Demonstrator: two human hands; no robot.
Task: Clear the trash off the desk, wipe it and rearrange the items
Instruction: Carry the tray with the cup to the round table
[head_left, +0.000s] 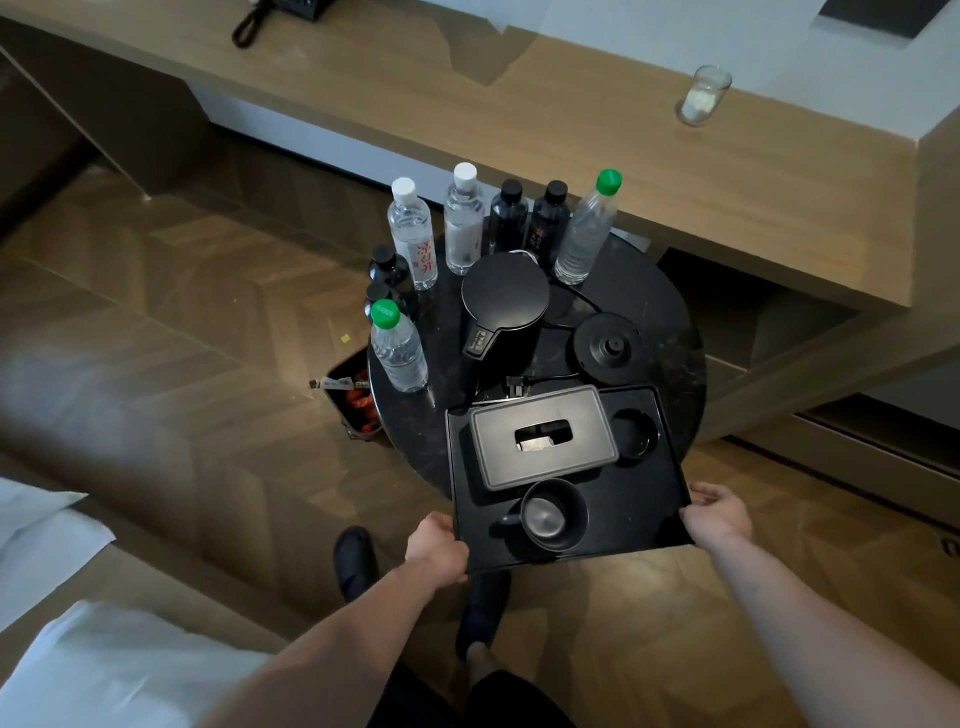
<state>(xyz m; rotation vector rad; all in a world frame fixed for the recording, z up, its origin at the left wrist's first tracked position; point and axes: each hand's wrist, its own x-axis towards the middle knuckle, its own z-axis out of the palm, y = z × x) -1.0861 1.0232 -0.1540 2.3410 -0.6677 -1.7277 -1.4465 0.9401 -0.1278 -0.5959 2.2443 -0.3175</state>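
With the left hand (435, 545) and right hand (719, 512) each gripping a near corner of the flat black rectangular tray (644, 499), which juts off the round dark table (680, 332), any tilt could slide the black ceramic cup (553, 514) off.

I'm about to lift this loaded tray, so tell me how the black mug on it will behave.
The black mug stands loose near the black tray's front edge, so it would probably slide if the tray tilts. It looks low and wide, unlikely to tip. Both the left hand and right hand hold the tray's near corners, which should help keep it level.
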